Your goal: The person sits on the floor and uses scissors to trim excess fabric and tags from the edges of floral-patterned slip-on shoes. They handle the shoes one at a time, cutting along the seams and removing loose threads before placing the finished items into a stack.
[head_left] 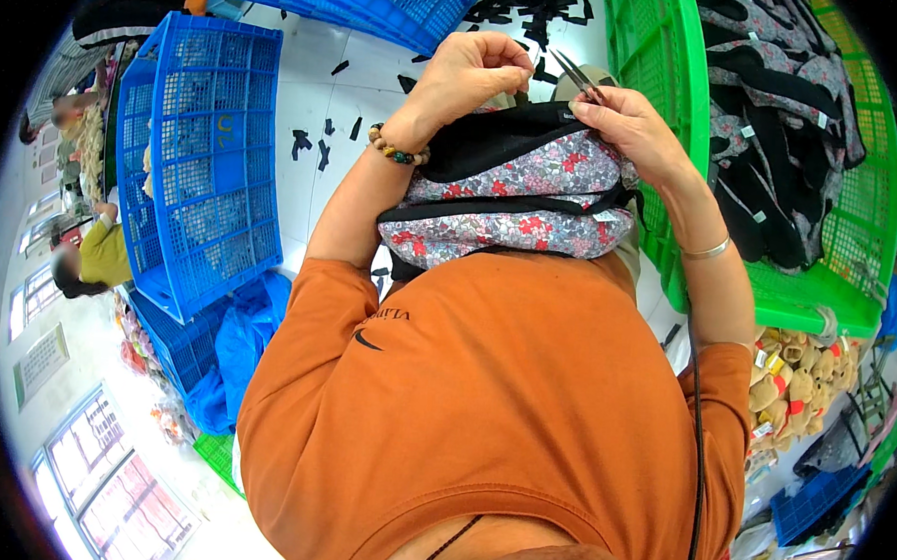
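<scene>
Across my lap lies a stack of padded fabric pieces [511, 225], printed with grey and red flowers and edged in black. My right hand [630, 128] is closed on thread snips [575, 75], whose two pointed blades stick out up and left, slightly apart. This hand is at the right end of the top piece's black upper edge. My left hand [469, 76] is just above the same edge, further left, with thumb and fingers pinched together. Whatever is between those fingertips is too small to make out. A beaded bracelet circles my left wrist, a metal bangle my right.
Right of me stands a green crate [768, 294] holding more floral and black pieces [776, 124]. Blue crates [214, 160] stand at left and at the top. Black scraps [540, 9] litter the white floor. Tan plush items [794, 385] lie at the right; a person [104, 250] is far left.
</scene>
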A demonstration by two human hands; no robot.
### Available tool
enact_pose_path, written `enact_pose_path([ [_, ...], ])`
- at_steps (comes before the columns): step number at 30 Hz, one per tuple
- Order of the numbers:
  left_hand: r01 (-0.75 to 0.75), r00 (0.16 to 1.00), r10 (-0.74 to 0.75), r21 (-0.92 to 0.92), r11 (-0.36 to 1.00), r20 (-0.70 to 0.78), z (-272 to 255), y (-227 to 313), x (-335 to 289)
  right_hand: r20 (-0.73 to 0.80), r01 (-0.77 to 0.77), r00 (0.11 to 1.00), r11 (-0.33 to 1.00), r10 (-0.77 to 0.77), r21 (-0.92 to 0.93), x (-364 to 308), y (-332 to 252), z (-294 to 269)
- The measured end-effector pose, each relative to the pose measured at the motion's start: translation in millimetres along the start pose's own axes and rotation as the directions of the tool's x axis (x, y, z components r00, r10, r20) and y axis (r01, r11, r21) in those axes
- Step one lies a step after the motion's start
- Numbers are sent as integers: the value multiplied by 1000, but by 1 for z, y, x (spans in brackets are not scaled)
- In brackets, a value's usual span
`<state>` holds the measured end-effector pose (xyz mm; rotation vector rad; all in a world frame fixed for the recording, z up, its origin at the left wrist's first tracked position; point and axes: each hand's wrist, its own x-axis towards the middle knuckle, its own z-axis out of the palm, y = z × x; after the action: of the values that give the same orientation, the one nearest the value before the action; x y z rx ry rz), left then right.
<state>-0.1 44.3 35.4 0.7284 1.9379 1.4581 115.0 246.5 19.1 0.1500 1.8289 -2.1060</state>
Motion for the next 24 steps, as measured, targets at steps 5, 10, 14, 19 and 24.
enact_pose_path([
  [5,1,959,-65,227,974,274,3,9,-3,-24,-10,1000,1000,10,3,1,3,2],
  [10,13,996,-6,65,998,-94,-7,6,-1,-9,13,1000,999,-13,-30,0,1,0],
  [14,-45,992,58,118,992,-108,-23,6,-8,-35,14,999,998,-16,-62,-3,-4,2],
  [19,-219,972,125,568,793,200,-17,25,-30,-52,26,998,998,-28,-50,-6,-5,2],
  [24,34,962,-219,727,686,162,-30,4,-29,-48,146,987,981,-153,-125,-9,-10,-2],
])
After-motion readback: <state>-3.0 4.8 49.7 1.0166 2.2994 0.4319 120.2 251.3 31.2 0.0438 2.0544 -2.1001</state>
